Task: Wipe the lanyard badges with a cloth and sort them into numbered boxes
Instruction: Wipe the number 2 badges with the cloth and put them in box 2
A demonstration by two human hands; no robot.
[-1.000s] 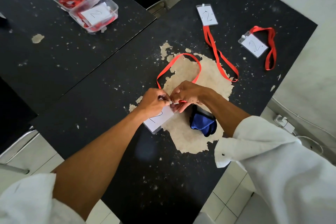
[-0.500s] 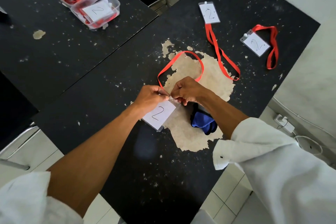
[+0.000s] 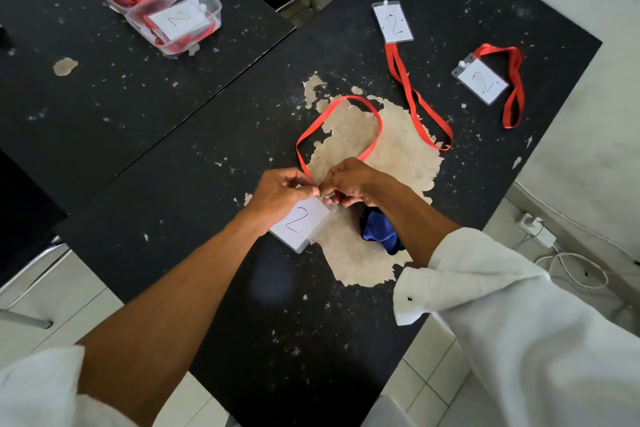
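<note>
White rectangular badge marked 2 (image 3: 299, 224) is being pinched at its top edge by left hand (image 3: 278, 192) and right hand (image 3: 349, 180), red ribbon lanyard (image 3: 346, 99) attached, blue cloth (image 3: 377, 232) beside.

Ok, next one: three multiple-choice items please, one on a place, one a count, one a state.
1. The blue cloth lies: A) spread at the far edge B) bunched close by the right hand C) draped over a badge.
2. Badges lying untouched: A) one B) two C) four.
3. The hands: A) lying flat and open B) hanging idle C) both pinching the near badge's top.
B, it sits crumpled by that hand; B, far badge and side badge lie alone; C, left hand and right hand fingers meet there.
</note>
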